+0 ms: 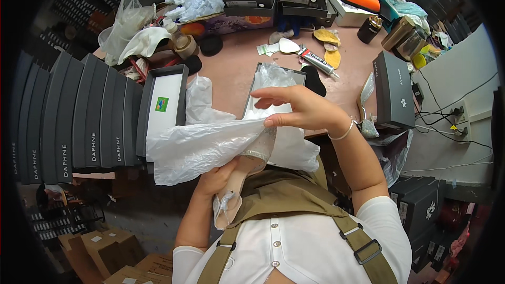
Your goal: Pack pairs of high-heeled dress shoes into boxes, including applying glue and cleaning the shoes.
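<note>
Hands: two, both yours; your left hand (216,178) is low near your chest, your right hand (300,109) is raised above it.
Left grip: your fingers are wrapped around the beige heeled shoe (243,176) at its middle, pressed onto it.
Right grip: your thumb and fingers pinch the upper edge of the translucent plastic bag (197,147); the other fingers are spread above it.
Shoes: two that you can count; the one in your left hand, and a second pale heeled shoe (366,106) standing on the table to the right, just beside an upright grey box (393,90).
Held shoe, look: glossy beige sole turned up, glittery silver upper, clear wrap around the heel, toe end pushed into the bag's mouth.
Held shoe, place: near you, between your two hands, in front of the table edge.
Open boxes: two on the pink table (236,66); one with a white inside and a green sticker (164,106) to the left, one lined with white tissue (273,81) at the centre.
Stacked boxes: a row of dark grey shoe boxes (79,121) on edge at the far left, too tightly packed to count exactly.
Glue: one tube (317,61) lying on the table beyond the tissue-lined box.
</note>
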`<action>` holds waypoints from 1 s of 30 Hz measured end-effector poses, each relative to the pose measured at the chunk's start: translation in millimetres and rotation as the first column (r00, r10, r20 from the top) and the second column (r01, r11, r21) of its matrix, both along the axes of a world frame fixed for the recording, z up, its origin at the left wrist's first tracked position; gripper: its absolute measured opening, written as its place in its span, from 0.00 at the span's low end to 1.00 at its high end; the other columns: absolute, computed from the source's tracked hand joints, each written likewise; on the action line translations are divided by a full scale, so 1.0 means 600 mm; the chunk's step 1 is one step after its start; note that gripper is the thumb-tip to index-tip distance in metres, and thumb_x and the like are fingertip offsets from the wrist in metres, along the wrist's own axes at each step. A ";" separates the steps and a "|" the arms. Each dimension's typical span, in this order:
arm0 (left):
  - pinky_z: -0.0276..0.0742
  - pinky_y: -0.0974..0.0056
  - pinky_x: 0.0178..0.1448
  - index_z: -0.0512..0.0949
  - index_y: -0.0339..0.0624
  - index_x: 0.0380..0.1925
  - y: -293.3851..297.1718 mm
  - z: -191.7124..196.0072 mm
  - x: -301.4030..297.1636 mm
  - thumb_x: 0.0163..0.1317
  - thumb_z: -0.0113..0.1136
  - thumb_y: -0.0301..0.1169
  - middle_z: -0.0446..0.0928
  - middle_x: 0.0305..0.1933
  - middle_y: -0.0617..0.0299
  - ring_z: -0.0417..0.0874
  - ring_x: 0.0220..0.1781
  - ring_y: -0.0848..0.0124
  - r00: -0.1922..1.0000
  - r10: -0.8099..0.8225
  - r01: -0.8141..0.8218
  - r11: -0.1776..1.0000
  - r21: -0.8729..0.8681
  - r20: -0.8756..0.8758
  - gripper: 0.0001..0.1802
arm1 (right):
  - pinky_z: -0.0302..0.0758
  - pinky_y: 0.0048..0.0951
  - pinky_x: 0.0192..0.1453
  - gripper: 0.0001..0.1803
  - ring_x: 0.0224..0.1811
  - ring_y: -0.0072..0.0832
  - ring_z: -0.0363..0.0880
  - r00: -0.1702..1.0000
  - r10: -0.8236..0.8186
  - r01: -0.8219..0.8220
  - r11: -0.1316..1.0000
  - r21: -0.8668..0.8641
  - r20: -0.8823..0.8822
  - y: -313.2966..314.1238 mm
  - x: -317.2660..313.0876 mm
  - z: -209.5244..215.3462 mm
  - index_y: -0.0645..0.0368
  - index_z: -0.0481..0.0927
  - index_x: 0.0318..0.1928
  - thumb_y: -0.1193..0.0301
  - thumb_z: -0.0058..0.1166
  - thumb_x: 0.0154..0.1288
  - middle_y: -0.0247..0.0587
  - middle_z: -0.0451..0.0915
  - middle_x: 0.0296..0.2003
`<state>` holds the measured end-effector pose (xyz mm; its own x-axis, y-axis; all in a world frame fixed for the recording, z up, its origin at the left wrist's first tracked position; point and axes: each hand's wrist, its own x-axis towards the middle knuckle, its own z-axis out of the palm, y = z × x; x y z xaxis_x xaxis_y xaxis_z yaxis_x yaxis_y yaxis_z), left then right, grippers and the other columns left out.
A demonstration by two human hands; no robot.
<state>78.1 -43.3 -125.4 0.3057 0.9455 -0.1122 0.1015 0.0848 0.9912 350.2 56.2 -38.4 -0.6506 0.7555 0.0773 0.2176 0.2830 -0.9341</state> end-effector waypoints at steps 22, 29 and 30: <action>0.64 0.61 0.67 0.64 0.31 0.62 0.029 -0.024 0.025 0.64 0.48 0.17 0.69 0.62 0.52 0.70 0.63 0.65 0.959 -0.001 0.111 0.922 -0.370 0.284 0.24 | 0.70 0.20 0.44 0.10 0.37 0.15 0.72 0.928 -0.193 -0.040 0.797 -0.602 -0.318 0.027 -0.015 -0.168 0.65 0.79 0.42 0.71 0.54 0.66 0.28 0.78 0.33; 0.65 0.63 0.62 0.75 0.31 0.51 0.036 -0.002 0.014 0.59 0.53 0.19 0.77 0.53 0.54 0.75 0.56 0.64 0.987 -0.094 0.064 0.975 -0.214 -0.130 0.18 | 0.72 0.26 0.53 0.21 0.47 0.25 0.76 0.940 0.007 -0.142 0.918 -0.370 -0.342 0.035 0.004 -0.130 0.64 0.74 0.51 0.65 0.60 0.62 0.38 0.79 0.44; 0.65 0.62 0.63 0.75 0.32 0.51 0.034 -0.002 0.013 0.58 0.53 0.19 0.77 0.53 0.54 0.75 0.57 0.64 0.984 -0.102 0.076 0.982 -0.174 -0.144 0.19 | 0.71 0.29 0.55 0.27 0.49 0.30 0.77 0.956 0.041 -0.125 0.953 -0.276 -0.292 0.034 -0.002 -0.117 0.64 0.72 0.54 0.63 0.62 0.59 0.41 0.79 0.46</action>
<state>86.0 -22.8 -126.7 0.3549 0.8791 -0.3183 0.2646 0.2321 0.9360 348.9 76.7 -108.4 -0.6956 0.7166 0.0523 -0.0769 -0.0018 -0.9970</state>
